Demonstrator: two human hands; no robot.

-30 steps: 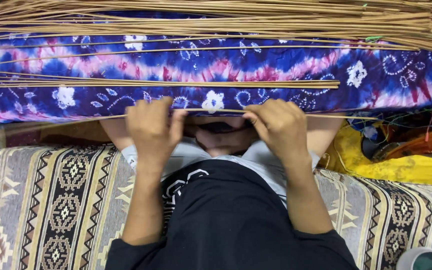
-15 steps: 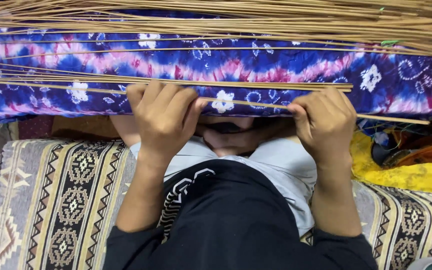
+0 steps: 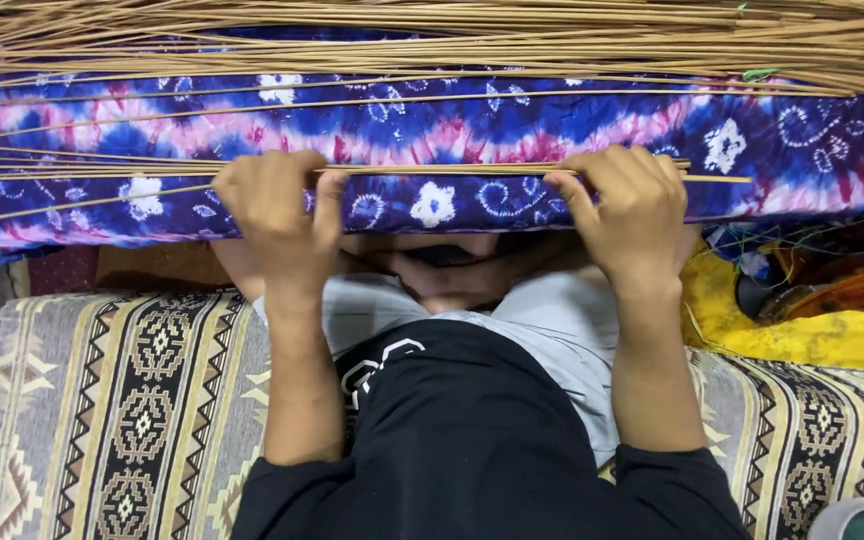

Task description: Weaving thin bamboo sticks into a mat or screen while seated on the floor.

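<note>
- Patterned woven cushion (image 3: pixel 102 420) in cream, black and brown runs beneath the seated person; a yellow cloth (image 3: pixel 802 335) lies bunched at the right.
- Blue, pink and white tie-dye cloth (image 3: pixel 472 130) stretches across the lap, with a thick sheaf of pale sticks (image 3: pixel 432 35) along its far edge.
- Left hand (image 3: pixel 277 215) and right hand (image 3: pixel 632 215) both have fingers curled tight over a thin bundle of sticks (image 3: pixel 432 170) lying flat along the cloth's near edge, well apart from each other.
- Loose single sticks trail off to the left.
- Judgement: an even grip at both ends and level hands should keep the thin sticks from bowing or slipping out.
</note>
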